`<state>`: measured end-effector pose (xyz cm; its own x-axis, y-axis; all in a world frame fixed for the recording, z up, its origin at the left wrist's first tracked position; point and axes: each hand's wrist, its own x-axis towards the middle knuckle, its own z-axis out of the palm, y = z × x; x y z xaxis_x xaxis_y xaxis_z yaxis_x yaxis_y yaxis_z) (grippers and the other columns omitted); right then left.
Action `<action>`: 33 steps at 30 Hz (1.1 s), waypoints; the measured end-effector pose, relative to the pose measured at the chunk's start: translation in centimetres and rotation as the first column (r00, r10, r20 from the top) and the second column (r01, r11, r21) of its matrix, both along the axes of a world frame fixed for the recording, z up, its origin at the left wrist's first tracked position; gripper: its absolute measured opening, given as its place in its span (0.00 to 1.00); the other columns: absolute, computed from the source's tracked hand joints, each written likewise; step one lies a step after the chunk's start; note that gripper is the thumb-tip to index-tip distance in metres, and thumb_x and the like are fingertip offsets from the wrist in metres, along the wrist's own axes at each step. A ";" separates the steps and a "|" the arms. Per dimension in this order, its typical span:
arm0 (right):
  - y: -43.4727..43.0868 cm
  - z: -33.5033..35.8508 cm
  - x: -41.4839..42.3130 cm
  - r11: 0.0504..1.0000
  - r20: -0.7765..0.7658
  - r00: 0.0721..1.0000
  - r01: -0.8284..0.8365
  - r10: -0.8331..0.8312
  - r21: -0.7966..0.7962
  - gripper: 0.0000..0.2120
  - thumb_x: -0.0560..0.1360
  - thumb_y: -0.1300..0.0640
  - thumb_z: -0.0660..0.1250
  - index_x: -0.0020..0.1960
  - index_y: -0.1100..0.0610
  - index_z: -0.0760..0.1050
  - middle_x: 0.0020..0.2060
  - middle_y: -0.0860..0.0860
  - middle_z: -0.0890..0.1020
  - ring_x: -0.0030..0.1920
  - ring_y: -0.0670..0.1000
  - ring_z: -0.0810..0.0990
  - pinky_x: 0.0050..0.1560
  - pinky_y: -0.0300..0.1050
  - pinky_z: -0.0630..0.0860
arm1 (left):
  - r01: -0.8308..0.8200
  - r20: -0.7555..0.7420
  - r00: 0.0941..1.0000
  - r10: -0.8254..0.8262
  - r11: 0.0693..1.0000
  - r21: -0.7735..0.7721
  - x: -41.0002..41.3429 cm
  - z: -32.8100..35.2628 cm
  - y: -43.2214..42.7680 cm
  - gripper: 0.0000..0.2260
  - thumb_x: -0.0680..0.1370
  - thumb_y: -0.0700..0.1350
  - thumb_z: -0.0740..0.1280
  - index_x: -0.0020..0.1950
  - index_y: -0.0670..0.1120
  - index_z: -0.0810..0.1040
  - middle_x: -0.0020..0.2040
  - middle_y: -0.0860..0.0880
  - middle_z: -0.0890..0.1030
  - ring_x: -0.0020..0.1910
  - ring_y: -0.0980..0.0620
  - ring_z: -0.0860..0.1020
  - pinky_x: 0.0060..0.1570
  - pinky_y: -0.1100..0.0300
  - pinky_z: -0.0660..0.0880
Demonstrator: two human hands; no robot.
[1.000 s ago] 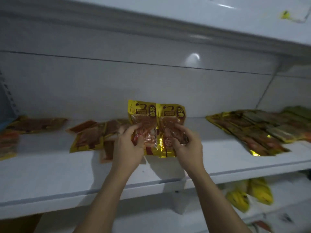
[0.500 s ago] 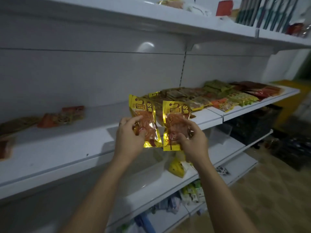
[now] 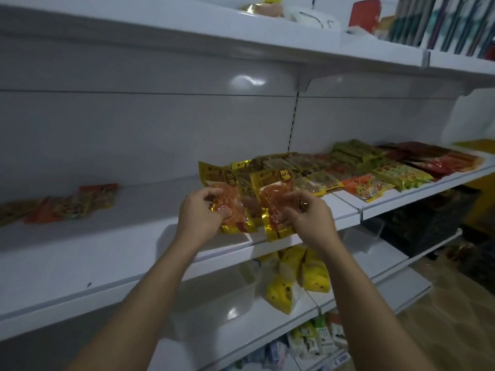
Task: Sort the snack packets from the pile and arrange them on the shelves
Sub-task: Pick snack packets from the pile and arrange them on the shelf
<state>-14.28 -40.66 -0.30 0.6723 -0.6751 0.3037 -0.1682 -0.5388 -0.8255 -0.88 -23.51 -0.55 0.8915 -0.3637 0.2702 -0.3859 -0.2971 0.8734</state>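
My left hand [image 3: 201, 214] grips a gold-edged snack packet with orange contents [image 3: 223, 188], held upright. An identical second packet [image 3: 273, 191] stands beside it, pinched by my right hand [image 3: 308, 218]. Both packets hover over the front edge of the white middle shelf [image 3: 112, 253]. Right behind them lies a spread of mixed snack packets [image 3: 348, 167] in brown, green, orange and red, running to the right along the shelf. A small group of reddish packets [image 3: 75, 202] lies at the shelf's left.
Yellow bags [image 3: 294, 279] and a clear plastic tub [image 3: 214, 298] sit on the lower shelf, with small packs [image 3: 316, 336] below them. The top shelf [image 3: 294, 36] holds assorted goods. A dark crate [image 3: 423, 226] stands under the right shelf section.
My view has swung right along the shelf, from the left packets to the mixed pile. Both hands carried the two packets along and now hold them slightly apart, close to the pile.
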 end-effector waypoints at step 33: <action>-15.3 -0.7 26.0 0.472 -0.751 0.660 -0.655 -0.021 -0.590 0.12 0.81 0.50 0.56 0.61 0.44 0.74 0.54 0.48 0.81 0.59 0.53 0.77 0.66 0.56 0.59 | -0.104 0.095 0.993 0.065 0.857 0.505 16.8 -4.7 -12.9 0.20 0.76 0.64 0.58 0.66 0.61 0.76 0.60 0.49 0.78 0.62 0.45 0.74 0.64 0.48 0.68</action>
<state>11.74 -55.97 -0.97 0.9977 -0.0657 -0.0162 -0.0613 -0.9783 0.1980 15.96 -36.38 -5.25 0.9103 -0.3921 0.1329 -0.3950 -0.7261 0.5629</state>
